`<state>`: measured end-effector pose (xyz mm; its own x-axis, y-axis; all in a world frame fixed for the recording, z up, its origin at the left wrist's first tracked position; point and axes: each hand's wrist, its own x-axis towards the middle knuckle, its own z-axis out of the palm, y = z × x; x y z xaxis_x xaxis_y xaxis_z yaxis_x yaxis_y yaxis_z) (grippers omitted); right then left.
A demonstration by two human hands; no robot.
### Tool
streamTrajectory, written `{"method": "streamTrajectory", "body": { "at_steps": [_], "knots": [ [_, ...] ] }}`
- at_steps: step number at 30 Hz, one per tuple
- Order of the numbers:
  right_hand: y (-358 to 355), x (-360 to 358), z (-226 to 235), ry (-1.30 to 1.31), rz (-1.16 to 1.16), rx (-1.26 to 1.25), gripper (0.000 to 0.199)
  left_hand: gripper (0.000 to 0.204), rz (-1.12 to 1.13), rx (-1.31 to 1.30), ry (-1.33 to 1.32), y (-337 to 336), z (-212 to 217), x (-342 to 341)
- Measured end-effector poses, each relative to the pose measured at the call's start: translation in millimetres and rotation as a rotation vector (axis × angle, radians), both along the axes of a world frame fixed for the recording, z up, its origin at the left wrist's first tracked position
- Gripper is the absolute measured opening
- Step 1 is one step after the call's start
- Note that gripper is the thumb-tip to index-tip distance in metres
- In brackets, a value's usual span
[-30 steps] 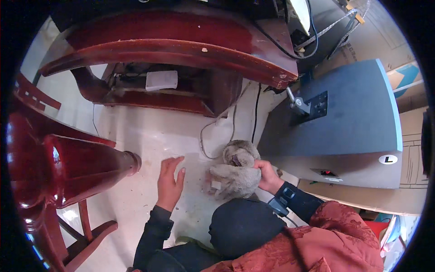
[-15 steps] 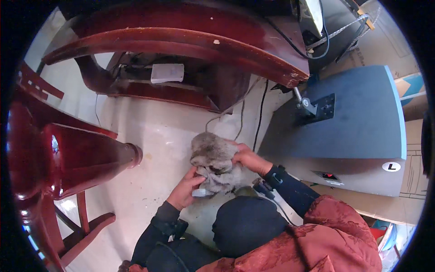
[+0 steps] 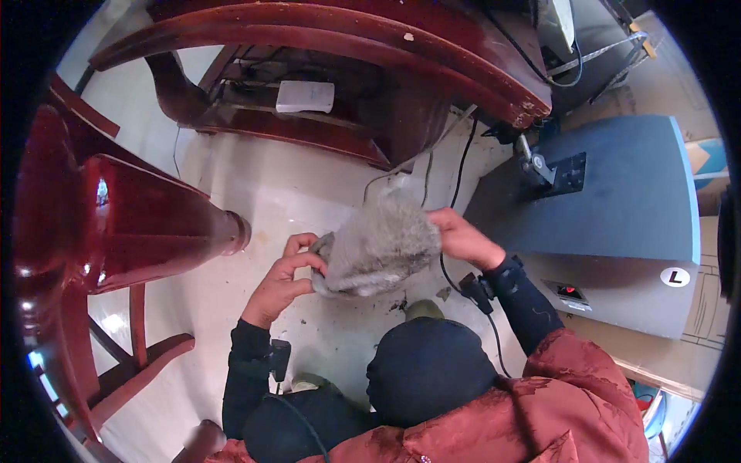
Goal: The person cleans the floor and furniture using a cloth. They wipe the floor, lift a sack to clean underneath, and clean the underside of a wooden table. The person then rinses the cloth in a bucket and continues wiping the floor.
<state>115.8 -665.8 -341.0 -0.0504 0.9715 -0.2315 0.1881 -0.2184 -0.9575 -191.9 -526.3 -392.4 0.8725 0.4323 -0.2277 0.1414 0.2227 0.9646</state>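
A dirty grey cleaning rag (image 3: 382,243) is stretched between my two hands above the pale floor (image 3: 270,181). Its underside and folds are partly hidden from view. My left hand (image 3: 279,284) pinches the rag's left edge, where the cloth curls over the fingers. On the opposite side, my right hand (image 3: 467,238) grips the upper right edge between thumb and fingers. Dark crumbs of dirt (image 3: 397,303) lie on the floor just below the rag, close to my knees.
A dark red wooden desk (image 3: 332,31) spans the far side, with a white box (image 3: 305,96) on its low shelf. A thick red wooden leg (image 3: 154,224) stands at left. At right is a large grey speaker cabinet (image 3: 610,201). Loose cables (image 3: 463,166) run across the floor.
The rag was bunched low between my hands; now it is raised and spread wider. Both hands have moved apart, and the dirt on the floor shows more.
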Motion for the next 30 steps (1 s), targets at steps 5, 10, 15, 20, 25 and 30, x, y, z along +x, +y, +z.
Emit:
{"method": "streamTrajectory", "body": {
  "at_steps": [5, 10, 15, 20, 25, 30],
  "knots": [
    [18.6, -21.7, 29.7, 0.063, 0.048, 0.047, 0.044, 0.041, -0.047, 0.18, 0.039, -5.1, 6.3, -3.6],
    [19.8, -25.6, 45.4, 0.06, 0.182, 0.126, 0.037, 0.054, 0.071, -0.249, 0.05, -15.5, 8.7, 15.5],
    [36.1, -41.2, 47.7, 0.018, 0.228, 0.321, 0.04, 0.055, 0.042, -0.289, 0.066, -29.9, 3.1, 31.8],
    [48.5, -41.9, 0.2, -0.2, -0.197, 0.214, 0.065, 0.05, 0.073, -0.61, 0.095, -62.9, -7.4, 36.5],
    [30.6, -58.2, -11.5, 0.339, -0.129, -0.003, 0.084, 0.047, 0.334, -0.934, -0.051, -58.0, -8.3, 28.8],
    [-8.9, -73.8, -48.3, 0.059, 0.0, 0.014, 0.108, 0.044, 0.087, -0.802, -0.021, -78.7, -17.7, 48.0]
  ]
}}
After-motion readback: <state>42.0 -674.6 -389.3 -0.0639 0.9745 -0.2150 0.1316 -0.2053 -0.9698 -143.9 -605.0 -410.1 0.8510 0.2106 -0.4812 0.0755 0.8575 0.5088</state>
